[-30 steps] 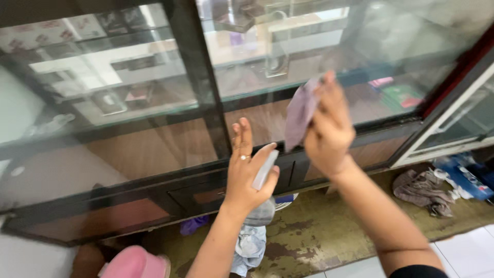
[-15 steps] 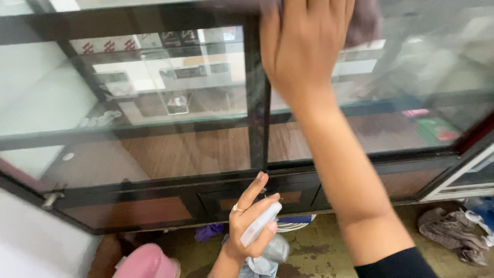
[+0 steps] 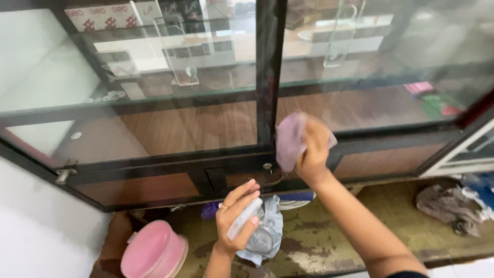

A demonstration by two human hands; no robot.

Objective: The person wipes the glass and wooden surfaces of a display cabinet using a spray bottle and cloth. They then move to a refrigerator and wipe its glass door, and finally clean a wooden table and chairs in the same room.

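Purple cloth point(image 3: 289, 141), bunched in the right hand point(image 3: 313, 150), presses against the glass door point(image 3: 195, 118) of the dark-framed cabinet point(image 3: 154, 177), near its centre post. It looks soft, light and limp, best held crumpled in the palm as here. The left hand point(image 3: 235, 216), lower down, curls closed around a slim white bottle point(image 3: 245, 219), probably light and smooth.

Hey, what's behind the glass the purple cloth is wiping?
Behind the glass is a wooden shelf, with clear acrylic stands on the shelf above. The cloth in the right hand covers the shelf part behind it.
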